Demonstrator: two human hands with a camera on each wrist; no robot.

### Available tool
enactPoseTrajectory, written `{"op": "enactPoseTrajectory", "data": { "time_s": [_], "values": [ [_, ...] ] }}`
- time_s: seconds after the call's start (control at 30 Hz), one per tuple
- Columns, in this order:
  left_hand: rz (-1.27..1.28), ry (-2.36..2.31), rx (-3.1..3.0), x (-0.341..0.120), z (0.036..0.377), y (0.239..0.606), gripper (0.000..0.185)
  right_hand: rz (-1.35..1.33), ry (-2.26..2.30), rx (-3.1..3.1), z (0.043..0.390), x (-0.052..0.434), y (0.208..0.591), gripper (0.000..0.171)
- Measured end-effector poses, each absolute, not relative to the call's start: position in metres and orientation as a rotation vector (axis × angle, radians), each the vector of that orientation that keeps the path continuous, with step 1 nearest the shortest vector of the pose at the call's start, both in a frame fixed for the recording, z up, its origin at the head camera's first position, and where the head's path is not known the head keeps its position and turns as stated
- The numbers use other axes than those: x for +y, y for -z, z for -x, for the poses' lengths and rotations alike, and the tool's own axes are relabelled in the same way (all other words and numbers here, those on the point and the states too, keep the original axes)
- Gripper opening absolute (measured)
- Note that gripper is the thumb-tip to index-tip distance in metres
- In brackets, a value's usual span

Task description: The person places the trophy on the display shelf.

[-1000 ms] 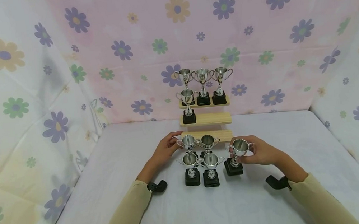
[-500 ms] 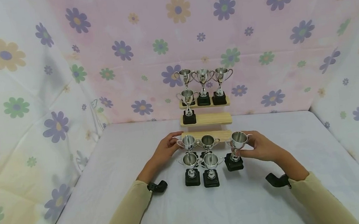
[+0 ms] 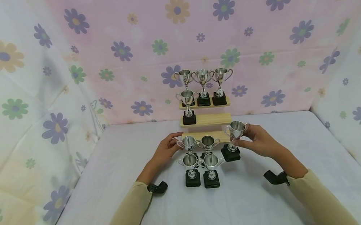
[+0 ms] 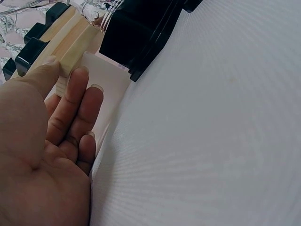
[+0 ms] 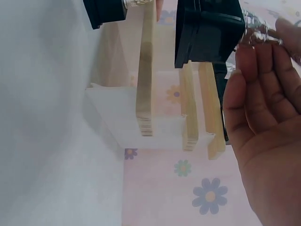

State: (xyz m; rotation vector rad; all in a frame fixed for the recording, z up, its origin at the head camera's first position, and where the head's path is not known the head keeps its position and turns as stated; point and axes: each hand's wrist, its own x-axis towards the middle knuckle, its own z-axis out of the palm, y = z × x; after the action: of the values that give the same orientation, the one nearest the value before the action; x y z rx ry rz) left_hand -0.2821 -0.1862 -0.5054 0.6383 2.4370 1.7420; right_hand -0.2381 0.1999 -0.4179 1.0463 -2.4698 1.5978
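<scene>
My right hand (image 3: 246, 137) pinches a silver trophy cup (image 3: 236, 130) by its bowl and holds it off the table, its black base (image 3: 230, 154) just in front of the right end of the lowest step (image 3: 216, 135) of a wooden stepped stand. In the right wrist view the black base (image 5: 207, 28) hangs beside the wooden steps (image 5: 146, 70), with my fingers (image 5: 256, 108) at the stem. My left hand (image 3: 172, 144) lies with straight fingers (image 4: 77, 103) against the left end of the lowest step (image 4: 70, 44), beside a trophy (image 3: 188, 143).
Several more trophies stand on the white table (image 3: 177, 214) in front of the stand, in two rows. The top step (image 3: 204, 104) carries three trophies and the middle step (image 3: 212, 119) one at its left. Flowered cloth walls close in the back and both sides.
My right hand has lifted the trophy up and away from me, from the table toward the stand's lowest step. The left hand has stayed where it was.
</scene>
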Motion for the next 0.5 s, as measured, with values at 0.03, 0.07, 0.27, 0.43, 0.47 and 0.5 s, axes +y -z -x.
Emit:
{"op": "enactPoseTrajectory", "data": {
  "time_s": [0.03, 0.07, 0.27, 0.43, 0.47, 0.5],
  "values": [
    [-0.638, -1.742, 2.441, -0.186, 0.282, 0.507, 0.051, -1.034, -1.590, -2.461, 0.239, 0.199, 0.418, 0.015],
    [-0.638, -1.741, 2.446, -0.186, 0.282, 0.507, 0.052, -1.016, -1.584, -2.457, 0.240, 0.198, 0.418, 0.015],
    [-0.643, -1.742, 2.450, -0.187, 0.282, 0.509, 0.049, -0.908, -1.491, -2.443, 0.244, 0.192, 0.412, 0.017],
    [-0.646, -1.752, 2.445, -0.187, 0.284, 0.510, 0.047, -0.829, -1.412, -2.445, 0.248, 0.184, 0.407, 0.012],
    [-0.649, -1.751, 2.444, -0.187, 0.284, 0.510, 0.047, -0.820, -1.402, -2.443, 0.249, 0.183, 0.406, 0.010],
    [-0.650, -1.752, 2.440, -0.187, 0.284, 0.510, 0.047, -0.812, -1.397, -2.441, 0.250, 0.182, 0.405, 0.009]
  ]
}}
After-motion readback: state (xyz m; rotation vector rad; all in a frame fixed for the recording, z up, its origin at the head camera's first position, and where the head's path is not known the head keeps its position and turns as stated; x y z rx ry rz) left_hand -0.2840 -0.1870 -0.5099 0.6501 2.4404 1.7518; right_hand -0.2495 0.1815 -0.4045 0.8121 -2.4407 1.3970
